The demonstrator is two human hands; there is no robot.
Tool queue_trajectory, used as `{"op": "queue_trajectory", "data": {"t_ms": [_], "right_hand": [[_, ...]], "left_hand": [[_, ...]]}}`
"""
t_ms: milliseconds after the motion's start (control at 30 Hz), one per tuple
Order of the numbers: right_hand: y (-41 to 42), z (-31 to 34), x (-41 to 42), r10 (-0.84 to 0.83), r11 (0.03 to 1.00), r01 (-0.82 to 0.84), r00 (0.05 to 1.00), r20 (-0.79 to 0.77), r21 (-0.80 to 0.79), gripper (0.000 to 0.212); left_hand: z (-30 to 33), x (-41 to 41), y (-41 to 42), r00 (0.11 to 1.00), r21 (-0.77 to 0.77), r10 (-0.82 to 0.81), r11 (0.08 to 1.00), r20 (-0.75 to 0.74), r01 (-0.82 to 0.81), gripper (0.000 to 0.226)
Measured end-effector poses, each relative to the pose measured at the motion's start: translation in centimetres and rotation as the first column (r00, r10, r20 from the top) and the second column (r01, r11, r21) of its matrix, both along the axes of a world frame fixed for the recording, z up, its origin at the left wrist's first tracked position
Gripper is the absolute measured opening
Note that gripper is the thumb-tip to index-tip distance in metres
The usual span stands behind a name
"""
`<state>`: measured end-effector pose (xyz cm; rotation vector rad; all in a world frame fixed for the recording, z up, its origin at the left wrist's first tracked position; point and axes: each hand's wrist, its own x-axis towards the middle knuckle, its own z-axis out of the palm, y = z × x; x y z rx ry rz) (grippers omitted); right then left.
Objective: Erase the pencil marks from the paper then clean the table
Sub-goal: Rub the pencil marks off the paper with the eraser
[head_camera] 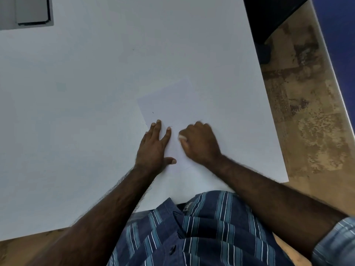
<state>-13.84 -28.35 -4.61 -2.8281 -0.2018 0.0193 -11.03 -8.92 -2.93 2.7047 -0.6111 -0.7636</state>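
Left hand (153,144) presses flat on the paper (172,104) to pin it to the worktop (76,93) — right hand (199,143), grip curled round a white eraser (182,137), rubs.

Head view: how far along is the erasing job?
Mid-erase. The left hand presses flat on the white paper sheet; the right hand grips a small white eraser on it. Short dark pencil marks remain. Cleaning the white table is left.
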Motion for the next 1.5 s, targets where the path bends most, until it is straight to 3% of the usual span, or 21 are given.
{"op": "queue_trajectory", "data": {"t_ms": [67,133,267,333,433,533,600,733,967,1033,1167,1233,1400,1500], "right_hand": [[-1.3,0.5,1.6,-0.165,0.986,0.165,0.986,0.012,-0.014,0.02],[-1.0,0.7,1.6,-0.198,0.98,0.198,0.98,0.004,0.014,0.021],[1.9,0.3,-1.6,0.157,0.987,-0.156,0.987,-0.04,0.045,0.031],[1.5,0.2,-1.5,0.243,0.97,-0.243,0.97,-0.02,-0.005,0.031],[-0.7,0.1,1.2,0.031,0.995,-0.026,0.998,0.051,-0.095,0.023],[-2.1,0.7,2.9,-0.192,0.976,0.197,0.979,0.068,-0.089,0.017],[-0.7,0.7,2.2,-0.143,0.989,0.145,0.988,0.061,-0.029,0.021],[1.6,0.2,-0.9,0.172,0.985,-0.172,0.985,0.013,-0.017,0.033],[-2.0,0.2,3.3,-0.209,0.976,0.214,0.973,0.098,-0.043,0.015],[-0.4,0.2,2.5,-0.155,0.987,0.158,0.983,0.101,-0.018,0.015],[2.0,-0.1,-0.3,0.172,0.985,-0.17,0.984,0.049,-0.032,0.029],[1.2,-0.3,0.8,0.139,0.989,-0.136,0.988,0.059,-0.053,0.03],[-1.5,-0.4,4.9,-0.141,0.987,0.147,0.984,0.109,-0.058,0.018],[0.0,-0.6,4.7,-0.058,0.998,0.06,0.993,0.102,-0.022,0.017]], "left_hand": [[0.0,0.0,0.0,1.0,0.004,0.003,1.0,0.003,-0.003,0.115],[0.0,0.0,0.1,1.0,-0.003,0.008,1.0,-0.002,-0.008,0.116],[-0.1,-0.1,0.2,1.0,-0.031,0.02,0.999,0.014,-0.02,0.114],[-0.2,-0.1,0.2,1.0,-0.033,0.021,0.999,0.012,-0.021,0.114],[-0.1,-0.1,0.2,1.0,-0.024,0.022,0.999,0.006,-0.022,0.116],[0.0,0.0,0.2,1.0,-0.014,0.021,1.0,-0.006,-0.021,0.115],[-0.1,-0.1,0.2,1.0,-0.035,0.03,0.999,-0.002,-0.03,0.115],[-0.2,0.0,0.4,0.999,-0.055,0.037,0.998,-0.008,-0.037,0.114],[-0.1,-0.1,0.3,0.999,-0.042,0.04,0.998,-0.011,-0.04,0.115],[-0.3,-0.1,0.4,0.999,-0.056,0.047,0.997,-0.011,-0.048,0.116],[-0.3,-0.1,0.5,0.997,-0.12,0.071,0.99,-0.02,-0.073,0.121],[-0.3,-0.1,0.5,0.997,-0.115,0.068,0.991,-0.022,-0.07,0.118],[0.0,-0.1,0.3,0.999,-0.061,0.048,0.997,-0.023,-0.05,0.113],[0.0,-0.1,0.3,0.998,-0.066,0.051,0.996,-0.025,-0.053,0.113]]}}
